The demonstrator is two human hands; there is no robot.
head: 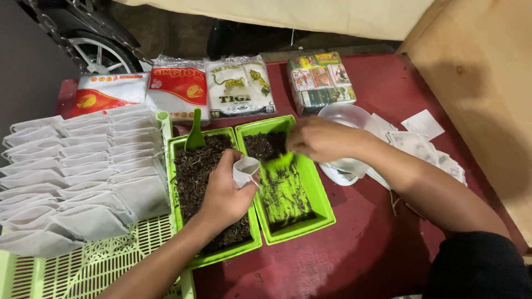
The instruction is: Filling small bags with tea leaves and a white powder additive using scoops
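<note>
The left hand (224, 191) grips a small white pouch (244, 170) over the left green tray (183, 145). The right hand (321, 138) pinches a green scoop (279, 161) above the right tray (318, 194).

I see two trays (327, 213) side by side on the bench (354, 254). Left of the trays, filled bags (83, 166) lie in rows on a crate (111, 260). Behind the trays stand packets (180, 88); right of them, a bowl (346, 116).

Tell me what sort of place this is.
Probably a small home or garage packing spot: green trays of dried leaves on a red table, rows of filled white bags, and a wheel parked behind.
</note>
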